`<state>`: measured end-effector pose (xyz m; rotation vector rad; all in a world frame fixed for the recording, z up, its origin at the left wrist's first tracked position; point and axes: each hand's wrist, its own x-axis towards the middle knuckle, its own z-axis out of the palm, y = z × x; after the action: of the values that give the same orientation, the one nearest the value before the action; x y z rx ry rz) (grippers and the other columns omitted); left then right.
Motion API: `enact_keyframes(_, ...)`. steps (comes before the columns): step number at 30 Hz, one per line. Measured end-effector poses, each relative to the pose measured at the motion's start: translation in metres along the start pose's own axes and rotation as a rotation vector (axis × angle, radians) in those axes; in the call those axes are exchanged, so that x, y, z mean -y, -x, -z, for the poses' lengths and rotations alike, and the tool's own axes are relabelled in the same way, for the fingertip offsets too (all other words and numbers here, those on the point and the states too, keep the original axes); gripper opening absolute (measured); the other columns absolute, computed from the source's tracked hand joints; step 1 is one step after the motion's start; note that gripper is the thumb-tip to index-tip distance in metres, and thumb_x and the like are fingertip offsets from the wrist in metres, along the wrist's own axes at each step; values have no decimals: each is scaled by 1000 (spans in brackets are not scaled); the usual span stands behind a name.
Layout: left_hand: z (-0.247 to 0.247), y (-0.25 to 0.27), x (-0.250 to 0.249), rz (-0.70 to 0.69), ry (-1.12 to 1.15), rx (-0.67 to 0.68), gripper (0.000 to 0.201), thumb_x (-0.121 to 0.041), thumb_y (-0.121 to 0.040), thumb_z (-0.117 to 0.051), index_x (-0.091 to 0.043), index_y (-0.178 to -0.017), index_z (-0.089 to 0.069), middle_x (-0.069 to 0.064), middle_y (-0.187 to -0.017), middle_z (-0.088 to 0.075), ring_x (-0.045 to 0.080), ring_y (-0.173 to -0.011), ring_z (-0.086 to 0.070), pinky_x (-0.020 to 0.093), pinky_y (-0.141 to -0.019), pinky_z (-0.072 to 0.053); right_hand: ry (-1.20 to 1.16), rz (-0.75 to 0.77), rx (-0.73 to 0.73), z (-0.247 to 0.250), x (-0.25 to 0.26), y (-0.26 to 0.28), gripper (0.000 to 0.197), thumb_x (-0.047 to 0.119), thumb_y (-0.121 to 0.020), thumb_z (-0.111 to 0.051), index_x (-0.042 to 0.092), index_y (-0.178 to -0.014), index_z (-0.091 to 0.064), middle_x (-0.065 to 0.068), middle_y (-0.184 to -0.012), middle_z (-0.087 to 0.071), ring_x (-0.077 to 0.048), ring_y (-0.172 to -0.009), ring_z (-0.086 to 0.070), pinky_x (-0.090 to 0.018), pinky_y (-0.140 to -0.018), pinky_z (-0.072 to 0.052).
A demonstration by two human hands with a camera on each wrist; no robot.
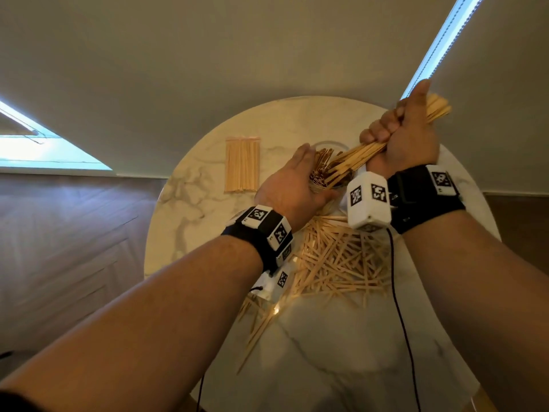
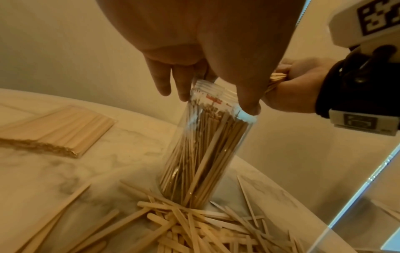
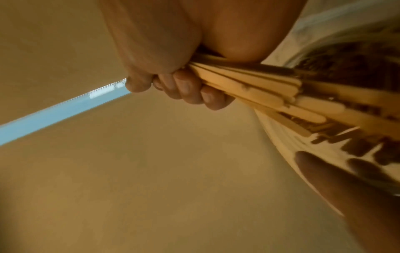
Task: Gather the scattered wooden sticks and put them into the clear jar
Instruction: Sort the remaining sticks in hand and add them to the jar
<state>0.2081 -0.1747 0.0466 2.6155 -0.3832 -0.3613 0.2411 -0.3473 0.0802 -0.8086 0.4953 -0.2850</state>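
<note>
A clear jar [image 2: 205, 150], packed with wooden sticks, stands slightly tilted on the marble table [image 1: 208, 233]. My left hand [image 1: 297, 176] holds it at the rim, thumb [image 2: 246, 101] on one side and fingers [image 2: 179, 89] on the other. Just right of and above the jar, my right hand [image 1: 395, 135] grips a thick bundle of sticks [image 1: 365, 153]; the fingers [image 3: 190, 90] are curled round it. The bundle's lower end points down at the jar's mouth [image 1: 326, 171]. Many loose sticks [image 1: 335, 260] lie in a heap in front of the jar.
A flat wrapped pack of sticks [image 1: 242, 165] lies on the table left of the jar. A few stray sticks [image 1: 255, 331] reach toward the table's near left edge. A black cable [image 1: 401, 322] hangs from my right wrist across the tabletop.
</note>
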Motion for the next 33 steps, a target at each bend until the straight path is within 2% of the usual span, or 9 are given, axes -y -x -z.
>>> enact_keyframes(4,2,-1,3,5,-34,-3,92,-63,-93,-59,-24,-165,-16,-12,-172,-9,13,-152,-32,35,-120,-32,44,62,5,-1,10,-5,51,51,-102,-54,19,-62,-47,1,-54,-33,-13,-46,-32,-27,-49,-35)
enact_keyframes(10,0,-1,3,1,-17,-35,90,-63,-93,-58,-24,-164,-18,-12,-172,-11,14,-150,-36,35,-118,-37,367,191,261,-13,-9,2,44,47,-98,-61,19,-67,-47,-2,-52,-38,-18,-44,-36,-32,-48,-38)
enact_keyframes(14,-1,-2,4,-4,-8,-44,91,-64,-92,-58,-26,-164,-19,-11,-172,-13,15,-149,-37,36,-119,-38,847,277,501,9,-27,13,55,50,-98,-62,2,-73,-53,-25,-63,-51,-28,-56,-49,-44,-61,-51)
enact_keyframes(17,-3,-2,5,-10,14,-46,89,-65,-90,-57,-31,-163,-19,-11,-172,-16,18,-145,-44,40,-115,-43,1062,460,585,33,-41,9,25,37,-103,-59,16,-95,-68,4,-93,-70,-14,-93,-67,-53,-105,-46)
enact_keyframes(20,-4,-3,6,-13,10,-33,88,-60,-93,-60,-27,-164,-19,-9,-172,-13,15,-150,-37,37,-118,-38,1226,537,526,46,-47,0,31,45,-102,-56,33,-130,-62,38,-135,-45,-9,-139,-42,-57,-120,-29)
enact_keyframes(25,-5,-1,7,-14,18,-28,88,-59,-95,-57,-25,-164,-16,-9,-173,-9,14,-151,-33,37,-119,-37,1335,410,537,56,-42,-2,46,63,-79,-71,32,-112,-65,6,-155,-45,-20,-144,-38,-50,-118,-35)
enact_keyframes(27,-6,1,6,4,34,-8,85,-59,-97,-53,-27,-165,-13,-13,-173,-4,17,-150,-37,41,-117,-41,1289,493,474,57,-32,9,65,66,-71,-78,31,-123,-59,8,-153,-47,-12,-140,-39,-30,-116,-35)
enact_keyframes(29,-7,4,5,21,46,-11,84,-59,-98,-51,-29,-165,-10,-16,-172,0,21,-147,-42,43,-113,-44,1244,666,430,53,-24,22,78,54,-78,-81,23,-142,-49,7,-153,-45,-9,-140,-39,-16,-114,-29)
enact_keyframes(33,-4,5,3,27,37,15,83,-54,-100,-49,-29,-165,-6,-15,-172,3,19,-143,-47,40,-108,-48,1389,962,598,44,-33,29,49,25,-105,-56,14,-152,-47,-1,-159,-41,-21,-151,-32,-36,-123,-29)
